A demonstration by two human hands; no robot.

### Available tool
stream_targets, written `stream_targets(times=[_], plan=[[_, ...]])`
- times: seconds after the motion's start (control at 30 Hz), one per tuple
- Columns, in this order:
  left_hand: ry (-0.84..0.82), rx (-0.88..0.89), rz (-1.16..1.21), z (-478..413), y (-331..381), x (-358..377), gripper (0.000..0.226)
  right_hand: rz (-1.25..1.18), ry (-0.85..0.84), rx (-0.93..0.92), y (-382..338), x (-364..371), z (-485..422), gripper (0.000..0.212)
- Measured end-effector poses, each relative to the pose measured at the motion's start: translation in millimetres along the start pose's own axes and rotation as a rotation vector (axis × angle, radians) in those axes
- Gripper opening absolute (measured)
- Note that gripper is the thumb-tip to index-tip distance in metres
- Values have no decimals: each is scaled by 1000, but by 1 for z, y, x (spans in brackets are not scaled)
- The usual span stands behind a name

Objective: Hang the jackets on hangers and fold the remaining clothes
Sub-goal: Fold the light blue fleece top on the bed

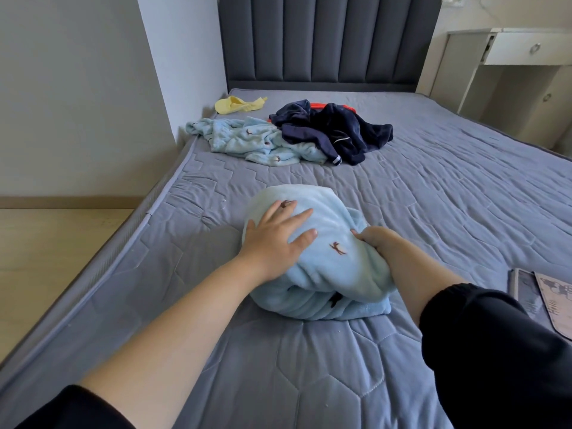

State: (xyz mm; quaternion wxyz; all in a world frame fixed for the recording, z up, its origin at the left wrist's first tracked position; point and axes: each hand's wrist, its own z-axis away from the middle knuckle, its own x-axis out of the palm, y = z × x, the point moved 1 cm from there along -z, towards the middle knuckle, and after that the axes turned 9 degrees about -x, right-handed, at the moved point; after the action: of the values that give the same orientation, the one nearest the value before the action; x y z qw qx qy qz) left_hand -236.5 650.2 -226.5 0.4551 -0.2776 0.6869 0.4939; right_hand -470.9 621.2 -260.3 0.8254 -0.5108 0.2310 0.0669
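A folded light-blue fleece garment (337,274) with small brown motifs lies in a thick bundle on the grey quilted mattress (309,366), near the middle. My left hand (275,236) presses flat on its top with fingers spread. My right hand (376,243) grips the garment's right edge, fingers curled into the fabric. Farther back lie a crumpled light-blue fleece piece (247,144), a dark navy garment (334,128) with an orange bit behind it, and a small yellow garment (236,104).
The padded grey headboard (328,38) stands at the far end. A white wall (77,97) and wooden floor (46,258) run along the left. A white desk with a drawer (523,51) stands at the right. A flat printed item (554,298) lies at the mattress's right edge.
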Motion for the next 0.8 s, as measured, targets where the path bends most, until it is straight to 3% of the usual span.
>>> stream_targets(times=[0.17,0.23,0.4,0.6,0.8], plan=[[-149,33,-287,-3,-10,6,63,72,-55,-9,0,-1,4,67],[-178,42,-319,-4,-13,8,67,95,-69,-17,-3,-2,8,68],[-195,38,-370,-4,-18,12,71,-190,-242,28,-3,-5,14,61],[-183,42,-411,0,-10,17,72,-120,-338,54,-14,-18,22,89],[-179,64,-438,1,-8,19,71,-59,-336,98,-10,-12,25,90]])
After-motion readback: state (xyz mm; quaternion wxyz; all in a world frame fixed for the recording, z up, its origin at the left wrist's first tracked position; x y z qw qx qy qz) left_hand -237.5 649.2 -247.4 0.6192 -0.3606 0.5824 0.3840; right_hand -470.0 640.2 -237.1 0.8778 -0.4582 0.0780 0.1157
